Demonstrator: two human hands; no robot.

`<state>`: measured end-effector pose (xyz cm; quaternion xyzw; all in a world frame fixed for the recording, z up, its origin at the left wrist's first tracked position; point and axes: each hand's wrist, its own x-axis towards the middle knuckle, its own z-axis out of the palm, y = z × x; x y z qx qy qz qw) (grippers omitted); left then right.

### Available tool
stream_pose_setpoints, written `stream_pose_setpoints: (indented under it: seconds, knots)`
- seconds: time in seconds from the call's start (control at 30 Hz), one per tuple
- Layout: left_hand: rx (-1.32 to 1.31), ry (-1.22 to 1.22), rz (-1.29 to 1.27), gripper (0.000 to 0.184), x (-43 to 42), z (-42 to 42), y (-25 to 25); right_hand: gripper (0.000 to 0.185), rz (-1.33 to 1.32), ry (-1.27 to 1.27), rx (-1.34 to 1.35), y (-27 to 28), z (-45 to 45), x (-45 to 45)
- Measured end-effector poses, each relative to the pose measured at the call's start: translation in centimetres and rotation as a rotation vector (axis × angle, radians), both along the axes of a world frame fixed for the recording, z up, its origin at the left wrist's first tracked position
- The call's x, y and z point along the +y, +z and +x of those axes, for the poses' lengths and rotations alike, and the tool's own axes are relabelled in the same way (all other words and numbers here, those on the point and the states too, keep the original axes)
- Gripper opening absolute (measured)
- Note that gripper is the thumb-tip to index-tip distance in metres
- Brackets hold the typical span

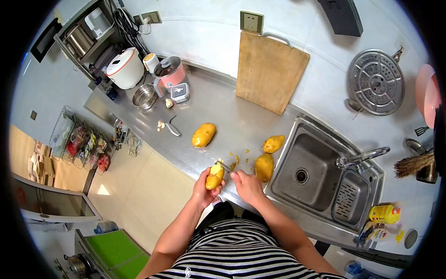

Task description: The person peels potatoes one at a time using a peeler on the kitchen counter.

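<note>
My left hand (203, 189) is wrapped round a partly peeled potato (215, 178), whose pale flesh shows at its upper end. My right hand (248, 187) is closed on a peeler (225, 165); its thin metal end reaches to the bared end of the potato, and its handle is hidden in my fingers. Scraps of peel (234, 163) lie on the steel counter just beyond my hands. A whole unpeeled potato (204, 135) rests farther up the counter. Between my right hand and the sink sit two more, a larger potato (264, 168) and a smaller potato (273, 144).
The sink (306, 156) with its faucet (362, 157) lies on the right. A wooden cutting board (269, 69) leans on the wall. At the far left stand a rice cooker (125, 68), a pink pot (170, 73), a steel bowl (145, 96) and a white-handled tool (173, 129) near garlic (160, 125).
</note>
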<state>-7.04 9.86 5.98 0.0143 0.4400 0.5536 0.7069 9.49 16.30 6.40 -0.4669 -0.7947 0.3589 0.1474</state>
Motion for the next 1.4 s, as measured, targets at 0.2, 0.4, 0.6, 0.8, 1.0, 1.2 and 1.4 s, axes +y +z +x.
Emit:
stream_pose_setpoints:
  seconds: [0.2,0.4,0.6,0.8,1.0,1.2,1.4]
  knots:
    - [0.026,0.004,-0.055,0.049,0.1,-0.2,-0.6,0.038,0.153,-0.011,-0.022,-1.1,-0.8,0.3]
    - [-0.030,0.009,-0.032,0.046,0.3,-0.7,-0.1,0.041,-0.089,-0.161,0.002,-3.0,0.2,2.3]
    - [-0.166,0.094,-0.119,0.046,0.8,-0.7,0.2,0.036,0.037,-0.007,0.027,-0.6,-0.4,-0.6]
    - [-0.202,0.009,-0.083,0.046,1.0,-1.2,-0.6,0.040,0.089,-0.056,-0.013,-2.7,-1.1,0.7]
    - [-0.278,-0.040,-0.042,0.044,0.4,-1.2,-0.4,0.045,-0.129,-0.155,0.038,-4.6,-0.1,3.1]
    - [-0.159,-0.019,-0.065,0.035,0.0,-1.0,0.0,0.038,-0.063,-0.083,0.159,-2.4,-0.5,0.5]
    - [-0.182,0.028,0.050,0.032,-0.4,-0.6,-0.2,0.031,0.072,-0.007,0.194,-0.6,-0.3,-1.0]
